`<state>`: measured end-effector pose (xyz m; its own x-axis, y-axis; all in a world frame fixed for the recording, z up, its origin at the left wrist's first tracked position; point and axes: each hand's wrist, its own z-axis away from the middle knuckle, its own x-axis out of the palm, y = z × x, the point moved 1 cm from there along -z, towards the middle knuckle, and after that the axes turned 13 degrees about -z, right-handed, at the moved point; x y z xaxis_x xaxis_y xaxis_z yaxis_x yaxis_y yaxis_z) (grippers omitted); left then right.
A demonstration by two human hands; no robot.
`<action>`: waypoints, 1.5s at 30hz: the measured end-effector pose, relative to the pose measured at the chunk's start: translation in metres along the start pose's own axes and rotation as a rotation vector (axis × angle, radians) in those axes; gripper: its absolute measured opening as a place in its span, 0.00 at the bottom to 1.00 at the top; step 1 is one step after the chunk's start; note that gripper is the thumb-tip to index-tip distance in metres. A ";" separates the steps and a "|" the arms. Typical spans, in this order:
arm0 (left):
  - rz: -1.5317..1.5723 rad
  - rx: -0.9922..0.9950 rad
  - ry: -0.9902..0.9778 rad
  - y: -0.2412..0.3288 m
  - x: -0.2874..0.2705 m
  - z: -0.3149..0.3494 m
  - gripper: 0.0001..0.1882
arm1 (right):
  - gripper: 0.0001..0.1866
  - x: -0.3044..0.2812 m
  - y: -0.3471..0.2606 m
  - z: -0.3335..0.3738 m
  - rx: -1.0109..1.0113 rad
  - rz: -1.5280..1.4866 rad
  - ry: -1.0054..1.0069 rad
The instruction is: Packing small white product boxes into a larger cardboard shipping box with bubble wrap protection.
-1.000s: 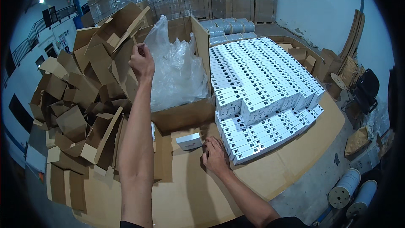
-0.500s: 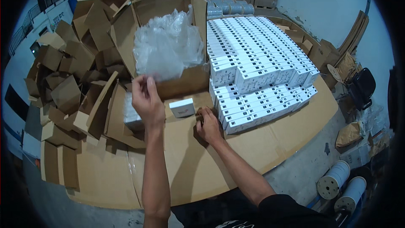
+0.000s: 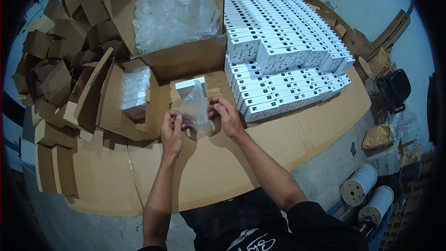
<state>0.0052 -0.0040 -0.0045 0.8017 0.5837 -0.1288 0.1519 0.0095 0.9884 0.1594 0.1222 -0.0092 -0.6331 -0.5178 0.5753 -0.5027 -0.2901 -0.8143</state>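
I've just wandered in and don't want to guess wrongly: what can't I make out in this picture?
All in the head view:
- White box: part of its front is hidden behind the clear plastic bag.
- Left hand: some fingers are veiled by the bag.
- Large carton: heaped plastic hides its floor; the picture's upper edge cuts it off.
- Stacked white boxes: markings too small to read.

One fisheye, head-worn — facing down over the nearby tabletop.
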 end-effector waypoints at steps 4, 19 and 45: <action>-0.102 -0.008 -0.022 -0.001 -0.001 -0.006 0.05 | 0.08 0.006 0.000 -0.001 -0.051 0.183 -0.031; -0.117 0.002 -0.059 0.006 -0.006 -0.008 0.10 | 0.11 0.020 -0.008 -0.002 -0.111 0.507 -0.144; -0.254 0.073 0.144 0.003 -0.006 -0.026 0.11 | 0.06 0.006 -0.011 -0.012 -0.054 0.089 0.023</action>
<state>-0.0143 0.0139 0.0014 0.6434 0.6791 -0.3533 0.3822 0.1149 0.9169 0.1537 0.1321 0.0039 -0.6896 -0.5213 0.5027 -0.4741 -0.1998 -0.8575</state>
